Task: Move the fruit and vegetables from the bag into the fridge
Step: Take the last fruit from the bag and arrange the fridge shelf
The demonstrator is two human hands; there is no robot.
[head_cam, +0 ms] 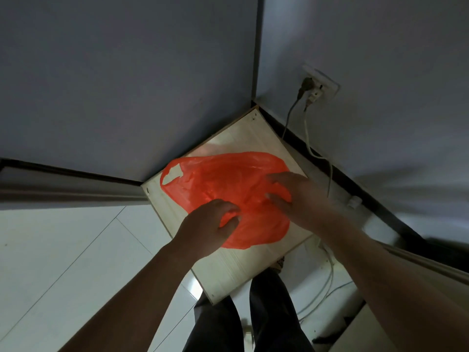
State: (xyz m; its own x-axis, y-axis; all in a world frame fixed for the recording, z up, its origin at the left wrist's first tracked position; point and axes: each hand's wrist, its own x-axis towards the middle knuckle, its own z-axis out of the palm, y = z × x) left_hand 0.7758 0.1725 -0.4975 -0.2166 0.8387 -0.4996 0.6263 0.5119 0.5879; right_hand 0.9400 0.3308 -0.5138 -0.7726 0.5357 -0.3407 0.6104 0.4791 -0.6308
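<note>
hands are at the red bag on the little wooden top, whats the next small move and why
Probably pinch the plastic and pull the bag's mouth open. The red bag lies crumpled on the wooden top, with none of its contents showing. The left hand curls its fingers at the near edge and the right hand spreads over the right side, so both seem placed to part it.
</note>
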